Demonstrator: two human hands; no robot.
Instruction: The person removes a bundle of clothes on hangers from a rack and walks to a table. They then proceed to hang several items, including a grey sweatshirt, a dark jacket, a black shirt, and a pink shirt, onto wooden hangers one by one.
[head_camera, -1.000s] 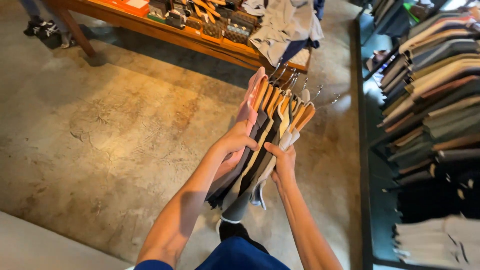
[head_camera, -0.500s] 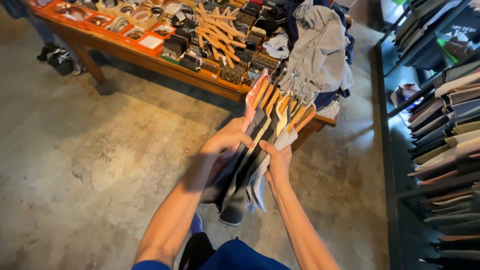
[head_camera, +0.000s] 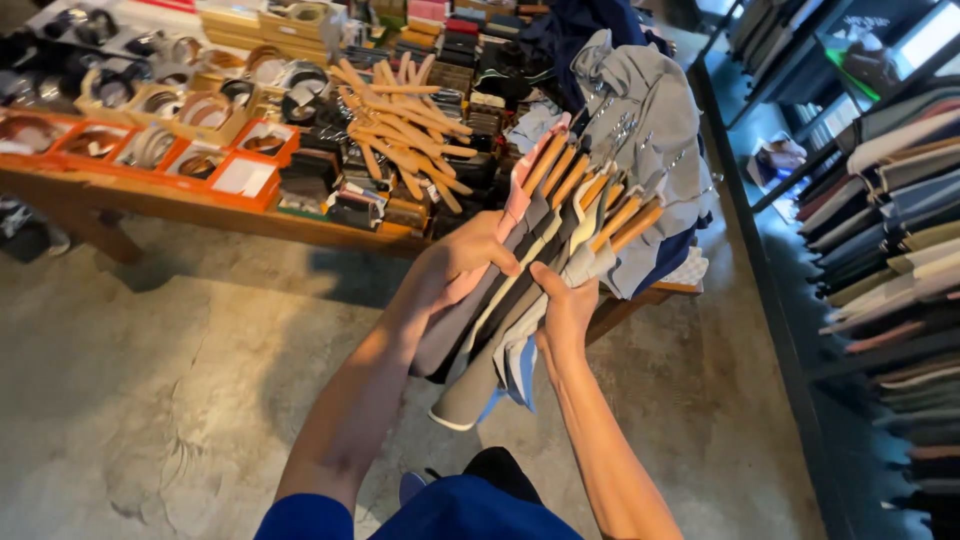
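Observation:
I hold a bundle of garments on wooden hangers (head_camera: 578, 195) in front of me, the hangers fanned out up and to the right with metal hooks at their ends. My left hand (head_camera: 462, 262) grips the bundle from the left side, fingers over the dark and pink fabric. My right hand (head_camera: 565, 305) holds it from below, thumb up against the grey and white cloth (head_camera: 500, 345), which hangs down toward the floor.
A long wooden table (head_camera: 200, 205) ahead carries orange trays of belts, small boxes, a pile of loose wooden hangers (head_camera: 400, 125) and a heap of grey clothing (head_camera: 640, 100). Dark shelves of folded garments (head_camera: 890, 230) run along the right. Concrete floor lies below.
The view has swung up toward the table, which now fills the top of the frame. Both hands keep their hold on the hanger bundle, now held closer to the table's right end.

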